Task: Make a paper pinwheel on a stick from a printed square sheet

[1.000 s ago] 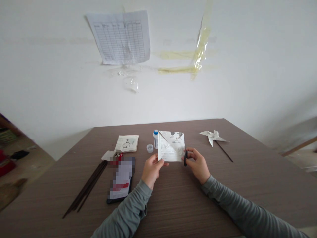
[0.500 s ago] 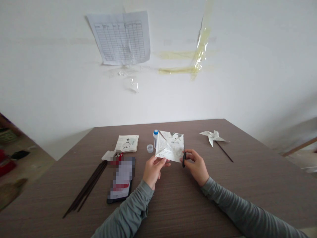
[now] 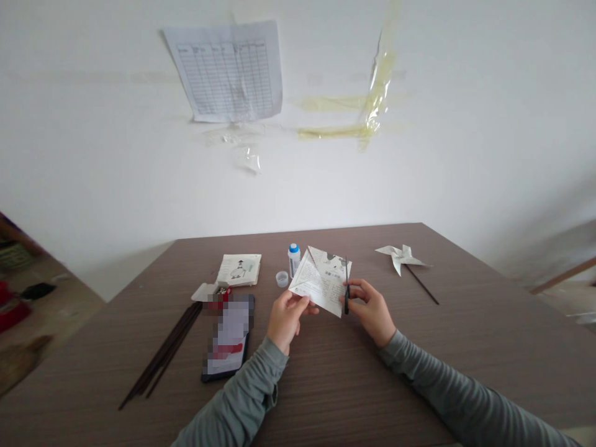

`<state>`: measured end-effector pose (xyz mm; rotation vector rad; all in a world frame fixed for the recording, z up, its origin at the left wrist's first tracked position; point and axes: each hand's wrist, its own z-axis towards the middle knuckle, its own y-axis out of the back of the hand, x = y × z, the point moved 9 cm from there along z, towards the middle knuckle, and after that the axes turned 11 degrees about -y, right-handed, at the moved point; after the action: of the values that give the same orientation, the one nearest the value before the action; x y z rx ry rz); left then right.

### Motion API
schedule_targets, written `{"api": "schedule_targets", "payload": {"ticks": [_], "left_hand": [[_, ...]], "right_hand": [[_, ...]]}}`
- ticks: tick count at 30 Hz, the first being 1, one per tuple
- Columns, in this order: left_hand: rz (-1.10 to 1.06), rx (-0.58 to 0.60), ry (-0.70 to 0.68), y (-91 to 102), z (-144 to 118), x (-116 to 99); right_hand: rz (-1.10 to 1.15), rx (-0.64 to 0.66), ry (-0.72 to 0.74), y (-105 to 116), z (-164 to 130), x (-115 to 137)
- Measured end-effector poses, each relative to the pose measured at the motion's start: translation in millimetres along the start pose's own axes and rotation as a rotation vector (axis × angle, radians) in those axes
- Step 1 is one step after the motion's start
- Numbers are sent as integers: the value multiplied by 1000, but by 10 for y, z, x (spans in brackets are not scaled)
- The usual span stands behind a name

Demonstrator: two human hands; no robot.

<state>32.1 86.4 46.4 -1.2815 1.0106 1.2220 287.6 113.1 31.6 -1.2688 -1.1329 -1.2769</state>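
Between thumb and fingers, my left hand (image 3: 287, 316) pinches the near left edge of a square printed sheet of paper (image 3: 321, 282). A diagonal slit runs in from the sheet's far left corner. My right hand (image 3: 372, 310) is closed on a pair of black-handled scissors (image 3: 347, 292), their blades pointing away from me at the sheet's right side. Whether the blades are around the paper or just beside it, I cannot tell. Behind the sheet stands a white glue bottle (image 3: 293, 259) with a blue top, and a clear cap (image 3: 282, 279) lies to its left.
A stack of printed paper squares (image 3: 239, 270) lies at the left, near a small red-and-white box (image 3: 216, 295), a bundle of dark sticks (image 3: 162, 354) and a phone (image 3: 228, 338). At the right rests a paper pinwheel (image 3: 403, 257) on a stick. A wall rises behind the table (image 3: 465, 347).
The sheet has turned clockwise in my left hand, its near right corner now lower. The scissors blades show more plainly at its right side. Both hands have barely shifted.
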Motion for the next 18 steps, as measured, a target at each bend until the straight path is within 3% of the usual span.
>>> {"api": "schedule_targets", "payload": {"ticks": [10, 18], "left_hand": [[-28, 98, 83, -166, -65, 105], [5, 95, 68, -122, -33, 107]], "right_hand": [[-2, 43, -4, -73, -48, -6], [4, -5, 23, -20, -28, 4]]}}
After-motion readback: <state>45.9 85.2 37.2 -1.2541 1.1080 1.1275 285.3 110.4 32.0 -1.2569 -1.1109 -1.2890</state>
